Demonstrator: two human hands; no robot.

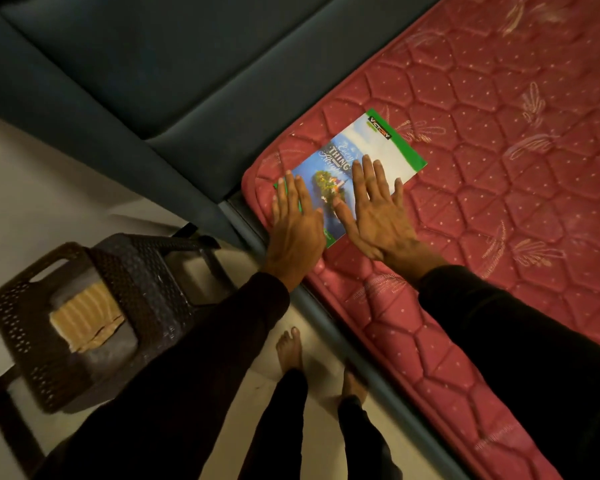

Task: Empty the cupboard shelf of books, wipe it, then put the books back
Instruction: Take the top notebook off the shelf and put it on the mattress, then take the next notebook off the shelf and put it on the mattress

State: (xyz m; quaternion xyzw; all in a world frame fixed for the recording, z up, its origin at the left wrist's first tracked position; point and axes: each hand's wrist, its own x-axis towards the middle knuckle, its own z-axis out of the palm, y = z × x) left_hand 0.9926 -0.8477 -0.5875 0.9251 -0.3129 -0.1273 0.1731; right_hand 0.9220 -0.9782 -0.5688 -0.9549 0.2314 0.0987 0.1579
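Notebook (347,168) flat on mattress (499,168), long axis running far-right; left hand (297,220) and right hand (378,206) flat on cover, gripping nothing.

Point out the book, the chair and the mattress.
book (388,147): head view, on the white upper part of its cover, beyond the fingers.
chair (146,271): head view, on the dark woven seat edge.
mattress (499,202): head view, on bare red quilted top.
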